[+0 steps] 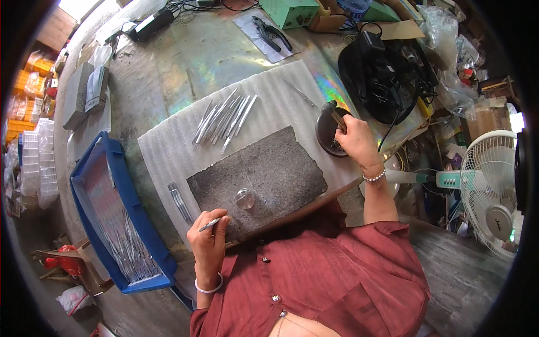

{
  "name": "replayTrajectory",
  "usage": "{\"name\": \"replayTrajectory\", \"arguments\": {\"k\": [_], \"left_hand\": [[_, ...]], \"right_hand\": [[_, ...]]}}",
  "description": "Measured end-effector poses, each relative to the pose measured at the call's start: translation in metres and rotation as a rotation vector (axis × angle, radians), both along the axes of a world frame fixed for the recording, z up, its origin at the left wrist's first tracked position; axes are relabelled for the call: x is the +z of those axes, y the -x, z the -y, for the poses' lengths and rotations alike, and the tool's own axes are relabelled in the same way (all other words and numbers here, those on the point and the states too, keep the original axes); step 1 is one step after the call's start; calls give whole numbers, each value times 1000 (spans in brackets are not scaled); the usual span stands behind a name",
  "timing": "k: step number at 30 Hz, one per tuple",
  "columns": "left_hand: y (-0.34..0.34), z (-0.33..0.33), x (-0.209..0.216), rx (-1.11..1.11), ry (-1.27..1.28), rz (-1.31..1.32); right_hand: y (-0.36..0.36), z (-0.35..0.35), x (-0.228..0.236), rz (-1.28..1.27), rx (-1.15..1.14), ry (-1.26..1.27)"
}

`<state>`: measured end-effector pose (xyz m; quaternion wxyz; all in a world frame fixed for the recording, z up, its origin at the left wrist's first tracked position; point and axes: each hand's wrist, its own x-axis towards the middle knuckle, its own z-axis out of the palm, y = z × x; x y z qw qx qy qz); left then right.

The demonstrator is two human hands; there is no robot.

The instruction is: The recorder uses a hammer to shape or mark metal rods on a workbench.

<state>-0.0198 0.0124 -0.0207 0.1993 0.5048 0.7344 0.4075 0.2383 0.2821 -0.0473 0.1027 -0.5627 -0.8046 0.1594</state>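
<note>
So the left hand [209,236] is pinched shut around a thin metal piece [210,224], looks like a tweezer blank or something close, held at the near edge of a rough grey stone slab [264,168]. Over on the other side, the right hand [355,140] is wrapped tight around the handle of a small hammer [332,111], its head sitting over a dark round dish [327,133] just off the slab's far right corner. The hands are well apart.

There's a little round metal disc [245,199] resting on the slab near the left hand. The slab lies on a white foam sheet [168,151], with a fanned-out bunch of the same metal pieces [223,119] farther back and a few more [179,201] to the left. Beside that, a blue tray [115,163] packed with them. White fan [494,191] off to the right, pliers [270,32] at the back of the bench.
</note>
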Motion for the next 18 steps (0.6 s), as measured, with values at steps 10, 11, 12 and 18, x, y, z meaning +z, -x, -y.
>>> {"name": "replayTrajectory", "arguments": {"k": [10,11,12,18], "left_hand": [[3,1,-2,1,18,-2],[3,1,-2,-13,-20,-23],[4,0,-2,-10,-18,-24],[0,-11,5,-41,55,7]], "right_hand": [[-2,-10,1,-106,45,140],[-4,-11,1,-188,21,165],[-7,-11,1,-188,23,167],[-34,-13,-1,-438,-137,301]]}}
